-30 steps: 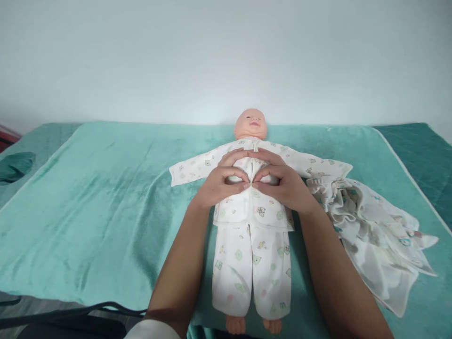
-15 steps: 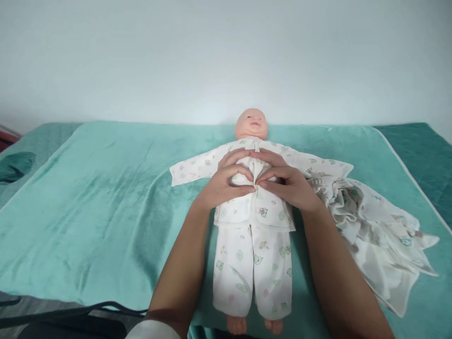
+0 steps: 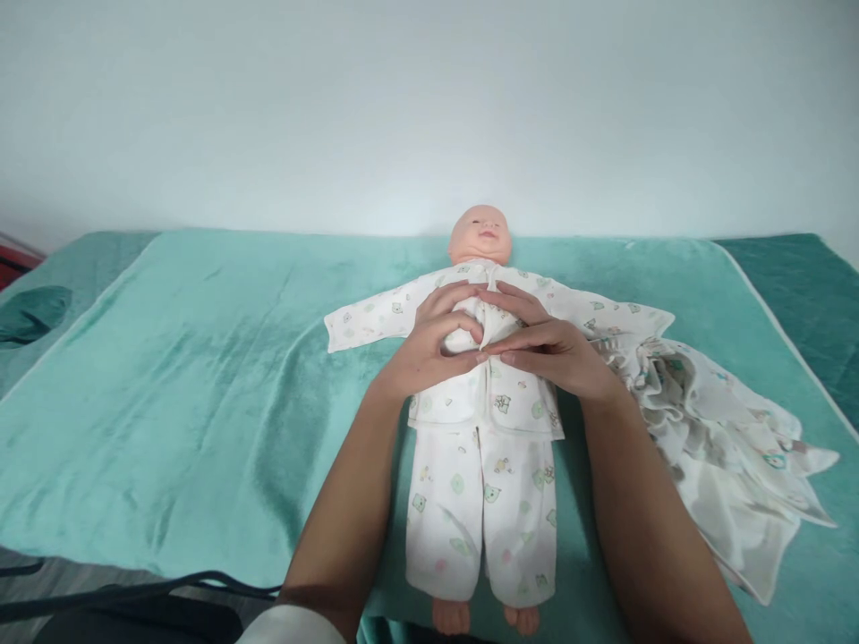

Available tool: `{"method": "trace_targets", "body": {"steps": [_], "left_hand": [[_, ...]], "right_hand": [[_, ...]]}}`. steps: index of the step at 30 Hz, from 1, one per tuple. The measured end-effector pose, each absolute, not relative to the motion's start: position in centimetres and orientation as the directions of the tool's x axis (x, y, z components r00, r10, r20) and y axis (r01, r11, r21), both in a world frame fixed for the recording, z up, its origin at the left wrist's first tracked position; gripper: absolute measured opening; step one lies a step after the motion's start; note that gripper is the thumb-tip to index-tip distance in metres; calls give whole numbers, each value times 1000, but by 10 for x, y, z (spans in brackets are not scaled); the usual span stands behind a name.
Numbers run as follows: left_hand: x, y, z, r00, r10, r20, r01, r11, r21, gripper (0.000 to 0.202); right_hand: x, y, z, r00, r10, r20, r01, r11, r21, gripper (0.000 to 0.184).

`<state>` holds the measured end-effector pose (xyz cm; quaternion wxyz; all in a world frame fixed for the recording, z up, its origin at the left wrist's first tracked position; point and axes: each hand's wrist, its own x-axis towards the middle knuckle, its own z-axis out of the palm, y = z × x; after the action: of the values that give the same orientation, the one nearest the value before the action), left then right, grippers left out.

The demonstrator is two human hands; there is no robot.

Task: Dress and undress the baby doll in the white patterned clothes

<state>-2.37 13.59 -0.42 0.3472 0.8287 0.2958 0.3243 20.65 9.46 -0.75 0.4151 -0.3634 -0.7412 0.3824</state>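
Observation:
A baby doll (image 3: 480, 234) lies on its back, dressed in a white printed jacket (image 3: 449, 404) and matching trousers (image 3: 446, 514). At the middle of its chest, my left hand (image 3: 433, 338) pinches the jacket's front edge between thumb and fingers. Opposite it, my right hand (image 3: 547, 340) has its thumb and fingers pressed together on the other side of the same front opening. The fingertips of both hands meet along that opening. Any fastener there is hidden by my fingers. Both doll sleeves stretch out sideways, and the bare feet show below the trouser legs.
A crumpled white printed cloth (image 3: 725, 447) lies to the right, beside my right forearm. Under everything spreads a turquoise blanket (image 3: 201, 385). A pale wall (image 3: 335, 116) rises behind it. Dark cables (image 3: 148, 590) cross the lower left corner.
My right hand's fingers have shifted slightly and straightened a little at the jacket opening. The left hand keeps its place. The doll and the cloth lie as before.

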Motion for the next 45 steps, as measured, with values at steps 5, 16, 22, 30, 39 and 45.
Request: {"method": "trace_targets", "body": {"steps": [5, 16, 22, 30, 39, 45], "left_hand": [[-22, 136, -6, 601, 717, 352, 269, -597, 756, 18], [-20, 137, -10, 580, 730, 362, 283, -597, 751, 18], [-20, 137, -9, 580, 722, 378, 258, -603, 755, 18], [-19, 137, -8, 575, 731, 368, 274, -596, 755, 21], [-19, 137, -9, 560, 726, 399, 262, -612, 746, 20], [-19, 137, -9, 555, 741, 377, 313, -606, 731, 18]], "right_hand": [[205, 95, -8, -380, 867, 321, 239, 428, -872, 14], [199, 95, -9, -302, 887, 350, 253, 428, -867, 11], [201, 95, -9, -319, 882, 348, 236, 429, -872, 16], [204, 96, -11, -336, 870, 360, 226, 445, -866, 22], [204, 96, -13, -285, 884, 371, 148, 423, -894, 15], [202, 95, -14, -291, 881, 374, 131, 423, -896, 17]]}}
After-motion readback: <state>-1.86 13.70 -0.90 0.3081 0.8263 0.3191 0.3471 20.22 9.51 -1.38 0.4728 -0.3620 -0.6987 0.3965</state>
